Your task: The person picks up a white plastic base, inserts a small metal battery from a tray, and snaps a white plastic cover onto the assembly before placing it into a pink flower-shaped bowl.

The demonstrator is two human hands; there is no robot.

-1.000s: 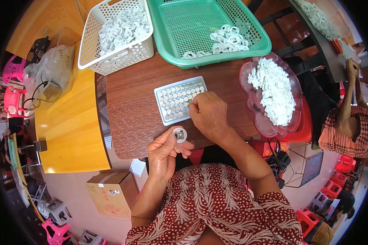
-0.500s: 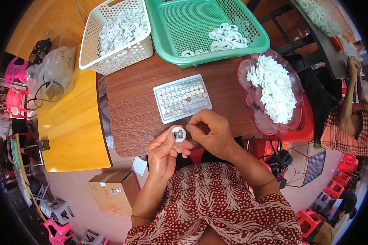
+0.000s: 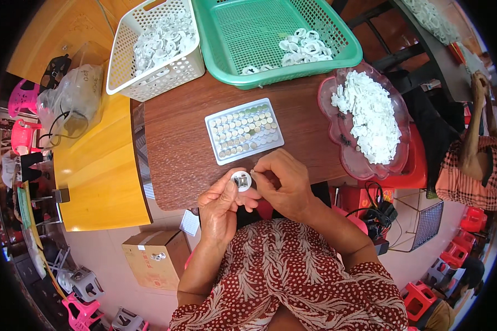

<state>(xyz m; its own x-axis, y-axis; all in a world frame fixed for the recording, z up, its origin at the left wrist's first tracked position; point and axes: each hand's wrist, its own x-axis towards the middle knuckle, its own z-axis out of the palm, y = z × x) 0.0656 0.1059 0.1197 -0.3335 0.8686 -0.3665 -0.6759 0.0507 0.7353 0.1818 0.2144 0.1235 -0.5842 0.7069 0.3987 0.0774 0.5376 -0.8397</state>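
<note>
My left hand (image 3: 220, 205) pinches a small round white plastic housing (image 3: 241, 181) between thumb and fingers, its face turned up to show a square recess with metal parts. Close on its right is my right hand (image 3: 286, 185), thumb and forefinger pressed together at the housing's rim. A tiny piece seems to sit at those fingertips, too small to name. Just beyond both hands lies a pale plastic tray (image 3: 212, 144) with rows of silver button cells (image 3: 238, 132). Some of its pockets at the right look to be without cells.
At the back stand a white basket (image 3: 174, 83) and a green basket (image 3: 234, 80), both containing white ring-shaped parts. A pink scalloped tray (image 3: 337, 129) heaped with small white pieces (image 3: 373, 124) is at the right. Left is a yellow table (image 3: 99, 187); a cardboard box (image 3: 154, 259) sits on the floor.
My right fingertips have come slightly closer to the housing's rim. My left hand keeps holding the housing in nearly the same place. The whole view has shifted a little.
</note>
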